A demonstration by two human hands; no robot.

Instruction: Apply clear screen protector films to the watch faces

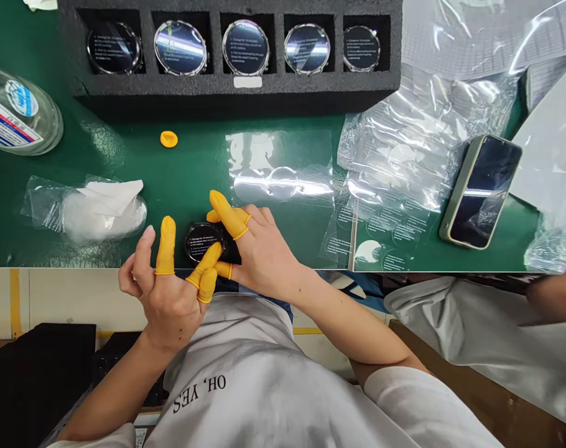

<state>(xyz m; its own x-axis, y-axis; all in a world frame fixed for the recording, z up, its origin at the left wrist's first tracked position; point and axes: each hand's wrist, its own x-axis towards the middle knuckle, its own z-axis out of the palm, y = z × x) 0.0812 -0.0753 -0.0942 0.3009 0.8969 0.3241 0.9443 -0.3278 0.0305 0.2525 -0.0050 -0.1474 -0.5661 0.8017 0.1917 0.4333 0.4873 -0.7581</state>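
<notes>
A round watch body (203, 241) with a printed protective film on its face sits at the near edge of the green mat (180, 168). My right hand (252, 252) wears yellow finger cots and grips the watch from the right, thumb and fingers closed around it. My left hand (166, 289), also in yellow finger cots, is just left of the watch, its thumb tip touching the watch's lower rim and its other fingers raised and apart. Behind, a black foam tray (231, 87) holds several more watch faces in a row.
A loose yellow finger cot (168, 139) lies on the mat. A bag of white wipes (101, 208) is at left, a clear bottle (19, 118) at far left. Clear plastic sleeves (404, 168) and a phone (481, 190) lie at right. Another person's sleeve (488, 336) shows at lower right.
</notes>
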